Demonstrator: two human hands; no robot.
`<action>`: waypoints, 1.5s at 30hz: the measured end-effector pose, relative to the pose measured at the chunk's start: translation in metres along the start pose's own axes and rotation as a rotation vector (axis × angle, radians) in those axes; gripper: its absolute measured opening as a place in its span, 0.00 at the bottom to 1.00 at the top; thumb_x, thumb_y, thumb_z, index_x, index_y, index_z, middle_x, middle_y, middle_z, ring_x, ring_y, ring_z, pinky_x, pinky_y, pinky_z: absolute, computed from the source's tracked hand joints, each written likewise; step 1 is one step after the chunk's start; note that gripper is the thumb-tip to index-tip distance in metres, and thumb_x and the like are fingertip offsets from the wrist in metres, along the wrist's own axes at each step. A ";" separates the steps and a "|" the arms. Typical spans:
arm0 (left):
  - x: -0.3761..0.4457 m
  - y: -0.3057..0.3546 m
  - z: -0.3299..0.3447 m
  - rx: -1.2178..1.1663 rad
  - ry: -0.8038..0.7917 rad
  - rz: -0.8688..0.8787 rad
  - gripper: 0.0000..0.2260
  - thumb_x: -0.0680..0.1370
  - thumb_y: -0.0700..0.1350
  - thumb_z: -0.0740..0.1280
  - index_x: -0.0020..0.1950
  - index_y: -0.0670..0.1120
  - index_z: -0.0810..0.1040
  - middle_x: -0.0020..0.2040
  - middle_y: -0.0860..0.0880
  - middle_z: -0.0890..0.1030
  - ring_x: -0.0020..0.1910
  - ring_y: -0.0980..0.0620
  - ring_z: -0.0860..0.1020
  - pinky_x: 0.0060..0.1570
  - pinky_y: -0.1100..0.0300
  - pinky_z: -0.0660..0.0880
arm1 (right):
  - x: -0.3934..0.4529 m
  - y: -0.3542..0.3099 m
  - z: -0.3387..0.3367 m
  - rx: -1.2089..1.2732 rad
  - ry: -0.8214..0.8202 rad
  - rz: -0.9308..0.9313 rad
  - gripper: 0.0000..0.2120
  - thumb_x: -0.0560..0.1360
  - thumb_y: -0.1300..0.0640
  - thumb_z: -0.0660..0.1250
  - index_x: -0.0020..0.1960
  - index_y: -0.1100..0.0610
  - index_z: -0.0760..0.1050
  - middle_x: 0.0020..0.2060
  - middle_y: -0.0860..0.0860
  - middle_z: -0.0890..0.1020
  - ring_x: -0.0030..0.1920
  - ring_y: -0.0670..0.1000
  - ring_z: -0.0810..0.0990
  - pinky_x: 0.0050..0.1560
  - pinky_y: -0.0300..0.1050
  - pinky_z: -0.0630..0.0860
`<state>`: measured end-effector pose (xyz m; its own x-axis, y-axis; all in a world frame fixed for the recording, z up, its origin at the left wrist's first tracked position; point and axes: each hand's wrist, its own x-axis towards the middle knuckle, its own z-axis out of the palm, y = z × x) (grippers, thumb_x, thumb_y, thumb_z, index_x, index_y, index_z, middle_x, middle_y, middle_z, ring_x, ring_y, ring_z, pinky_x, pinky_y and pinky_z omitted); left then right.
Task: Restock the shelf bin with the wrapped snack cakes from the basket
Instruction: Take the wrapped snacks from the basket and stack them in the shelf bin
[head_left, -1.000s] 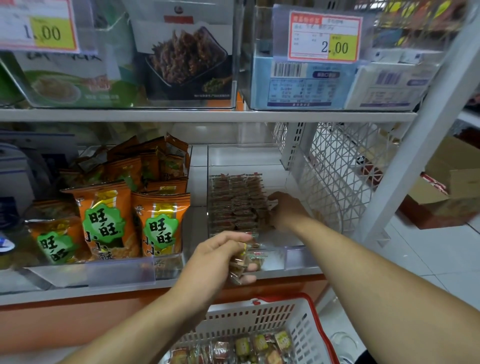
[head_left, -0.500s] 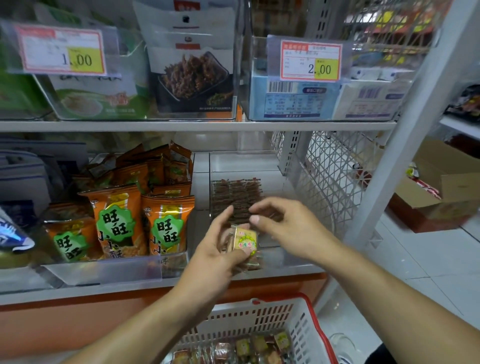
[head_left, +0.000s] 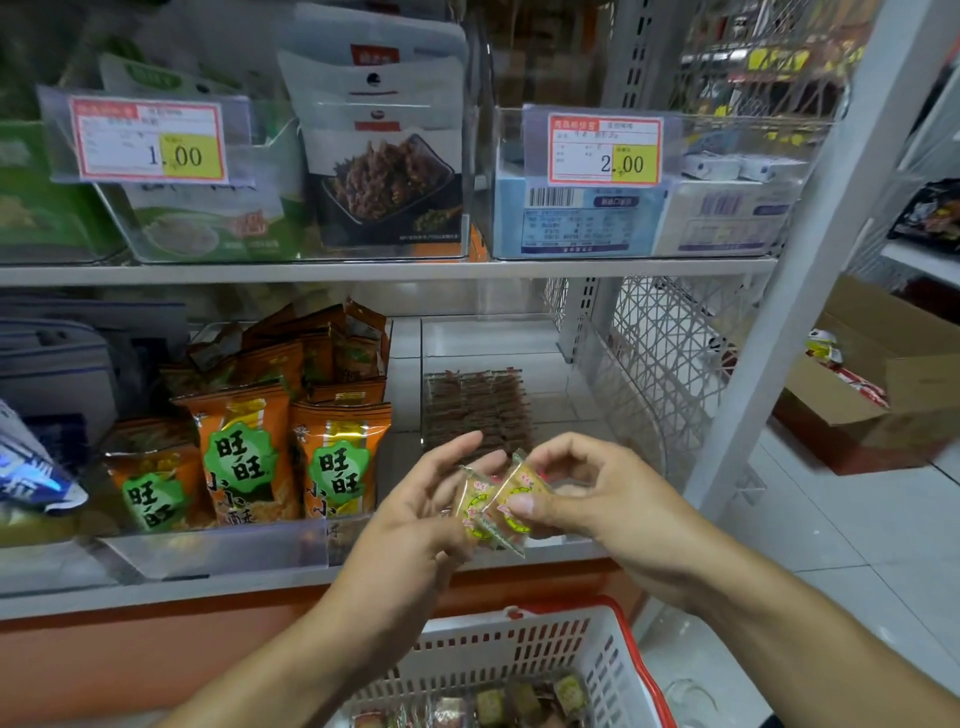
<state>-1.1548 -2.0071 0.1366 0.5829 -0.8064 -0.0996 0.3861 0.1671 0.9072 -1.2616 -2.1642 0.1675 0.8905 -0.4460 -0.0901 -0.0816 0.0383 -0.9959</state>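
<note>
Left hand (head_left: 415, 509) cradles snack cakes (head_left: 475, 506); right hand (head_left: 587, 499) pinches one cake (head_left: 514, 501) off the stack for the shelf bin (head_left: 613, 410) at 12 o'clock; basket (head_left: 524, 644) at 6.

Centre of the frame: two wrapped snack cakes (head_left: 493, 506) are held between the left hand (head_left: 415, 525) and the right hand (head_left: 587, 499), in front of the shelf bin (head_left: 498, 338). Behind the hands, rows of cakes (head_left: 475, 408) are stacked in that bin. Left of the bin, snack bags (head_left: 291, 447) are stood upright. Upper shelf: price tags (head_left: 605, 150) are fixed before boxed goods. Bottom centre: the basket (head_left: 519, 654) is placed below the hands, with cakes inside. Right edge: a cardboard box (head_left: 883, 374) is set on the floor.
</note>
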 end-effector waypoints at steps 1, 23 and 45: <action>0.000 0.000 0.000 -0.011 0.003 -0.003 0.39 0.66 0.19 0.52 0.69 0.48 0.77 0.64 0.45 0.84 0.63 0.40 0.82 0.65 0.38 0.66 | 0.000 0.000 -0.001 -0.011 -0.023 0.010 0.14 0.69 0.70 0.76 0.52 0.64 0.78 0.43 0.54 0.84 0.38 0.50 0.84 0.40 0.38 0.79; 0.008 -0.033 -0.007 1.339 -0.029 0.212 0.28 0.78 0.50 0.69 0.75 0.67 0.62 0.79 0.70 0.39 0.74 0.69 0.25 0.72 0.57 0.37 | 0.107 0.033 -0.034 -1.279 0.020 0.094 0.16 0.74 0.63 0.71 0.61 0.54 0.80 0.58 0.53 0.83 0.57 0.55 0.82 0.53 0.38 0.76; 0.007 -0.048 -0.016 1.716 -0.193 0.218 0.29 0.79 0.58 0.65 0.79 0.58 0.64 0.83 0.57 0.39 0.66 0.63 0.15 0.62 0.65 0.18 | 0.144 0.057 -0.027 -1.238 0.074 0.351 0.11 0.72 0.63 0.72 0.54 0.62 0.78 0.53 0.58 0.83 0.54 0.58 0.83 0.42 0.41 0.73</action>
<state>-1.1578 -2.0118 0.0859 0.3808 -0.9246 0.0032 -0.8892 -0.3653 0.2753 -1.1505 -2.2503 0.0978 0.7133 -0.6310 -0.3051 -0.6993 -0.6698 -0.2497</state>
